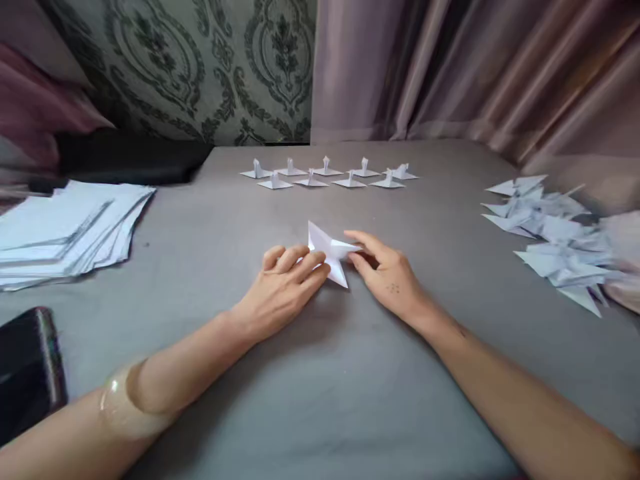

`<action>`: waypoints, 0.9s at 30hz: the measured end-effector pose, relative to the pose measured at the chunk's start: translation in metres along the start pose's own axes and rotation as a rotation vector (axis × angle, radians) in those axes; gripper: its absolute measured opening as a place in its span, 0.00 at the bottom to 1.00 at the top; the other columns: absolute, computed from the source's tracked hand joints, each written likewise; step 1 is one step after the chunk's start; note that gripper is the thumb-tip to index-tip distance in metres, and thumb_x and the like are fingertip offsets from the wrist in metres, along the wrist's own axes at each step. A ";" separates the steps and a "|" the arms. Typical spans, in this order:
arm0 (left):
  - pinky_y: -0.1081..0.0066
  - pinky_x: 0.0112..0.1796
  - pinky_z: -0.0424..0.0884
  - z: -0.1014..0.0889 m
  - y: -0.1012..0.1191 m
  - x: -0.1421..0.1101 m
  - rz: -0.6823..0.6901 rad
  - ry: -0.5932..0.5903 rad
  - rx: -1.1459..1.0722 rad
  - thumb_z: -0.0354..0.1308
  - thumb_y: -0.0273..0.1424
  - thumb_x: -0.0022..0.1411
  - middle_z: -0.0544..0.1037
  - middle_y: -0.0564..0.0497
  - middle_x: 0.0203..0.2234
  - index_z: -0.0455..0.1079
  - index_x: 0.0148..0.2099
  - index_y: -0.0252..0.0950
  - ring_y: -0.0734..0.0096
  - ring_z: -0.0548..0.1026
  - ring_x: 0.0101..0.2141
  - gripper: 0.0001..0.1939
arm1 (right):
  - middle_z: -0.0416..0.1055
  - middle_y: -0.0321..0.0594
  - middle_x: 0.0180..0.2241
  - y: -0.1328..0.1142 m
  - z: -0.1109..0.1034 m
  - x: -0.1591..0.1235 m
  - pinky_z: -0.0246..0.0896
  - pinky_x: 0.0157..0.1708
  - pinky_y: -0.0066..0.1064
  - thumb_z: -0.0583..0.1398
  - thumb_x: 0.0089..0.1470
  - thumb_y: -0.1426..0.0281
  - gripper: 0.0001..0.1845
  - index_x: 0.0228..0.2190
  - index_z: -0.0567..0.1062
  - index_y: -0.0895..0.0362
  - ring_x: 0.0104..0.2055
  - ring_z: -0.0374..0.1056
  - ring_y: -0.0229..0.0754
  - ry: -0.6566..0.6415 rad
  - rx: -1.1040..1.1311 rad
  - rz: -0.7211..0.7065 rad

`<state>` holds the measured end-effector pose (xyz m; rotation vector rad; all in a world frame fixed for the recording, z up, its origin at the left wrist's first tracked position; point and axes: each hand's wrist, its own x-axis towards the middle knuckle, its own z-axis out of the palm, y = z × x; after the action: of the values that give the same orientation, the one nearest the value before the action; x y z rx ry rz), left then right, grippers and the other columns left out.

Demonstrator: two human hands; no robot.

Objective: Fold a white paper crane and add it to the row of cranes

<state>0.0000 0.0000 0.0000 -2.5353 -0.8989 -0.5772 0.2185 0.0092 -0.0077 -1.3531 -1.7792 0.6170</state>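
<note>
A folded white paper piece with several pointed tips (336,251) lies at the middle of the grey-covered table, between my hands. The fingers of my left hand (287,283) rest over its left part and hide some of it. My right hand (387,270) pinches the tip on its right side between thumb and fingers. One point of the paper sticks up at the back, and another reaches toward me.
Folded paper figures (326,168) stand in two rows farther back. A heap of folded paper (560,230) lies at right. White sheets (75,227) are stacked at left, with a dark phone (30,367) nearer me and a black item (130,157) behind.
</note>
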 end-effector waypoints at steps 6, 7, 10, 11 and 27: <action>0.65 0.51 0.58 -0.001 -0.001 0.010 0.165 -0.009 -0.032 0.44 0.22 0.69 0.80 0.50 0.37 0.72 0.42 0.33 0.70 0.75 0.41 0.14 | 0.76 0.38 0.47 -0.001 0.002 0.004 0.69 0.43 0.30 0.56 0.57 0.72 0.21 0.52 0.70 0.50 0.42 0.74 0.38 -0.018 0.077 0.004; 0.65 0.51 0.58 -0.002 0.001 0.011 0.167 -0.035 -0.021 0.44 0.21 0.69 0.80 0.50 0.36 0.72 0.42 0.32 0.70 0.76 0.39 0.14 | 0.75 0.39 0.47 -0.004 0.000 0.002 0.69 0.41 0.29 0.56 0.57 0.72 0.20 0.51 0.71 0.51 0.41 0.73 0.37 0.022 0.031 -0.020; 0.64 0.50 0.60 -0.003 0.008 0.013 0.119 -0.120 -0.005 0.44 0.22 0.68 0.79 0.48 0.36 0.72 0.43 0.32 0.69 0.75 0.36 0.14 | 0.75 0.40 0.40 -0.012 -0.006 -0.010 0.65 0.36 0.28 0.55 0.57 0.75 0.13 0.41 0.75 0.54 0.36 0.71 0.37 0.088 -0.153 -0.102; 0.63 0.50 0.61 -0.004 0.010 0.013 0.089 -0.149 -0.011 0.45 0.23 0.68 0.78 0.47 0.37 0.72 0.43 0.32 0.68 0.75 0.35 0.14 | 0.74 0.39 0.38 -0.015 -0.008 -0.016 0.64 0.35 0.28 0.54 0.56 0.76 0.12 0.38 0.76 0.55 0.35 0.70 0.37 0.062 -0.208 -0.116; 0.61 0.54 0.65 0.002 0.014 0.018 0.026 -0.090 -0.081 0.46 0.20 0.67 0.78 0.51 0.28 0.71 0.38 0.33 0.71 0.77 0.33 0.13 | 0.70 0.40 0.34 -0.024 -0.005 -0.037 0.56 0.36 0.33 0.53 0.61 0.71 0.12 0.40 0.77 0.56 0.36 0.65 0.41 -0.175 -0.662 -0.230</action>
<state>0.0223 -0.0001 0.0044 -2.6603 -0.8895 -0.5045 0.2133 -0.0334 0.0022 -1.5071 -2.3643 0.0032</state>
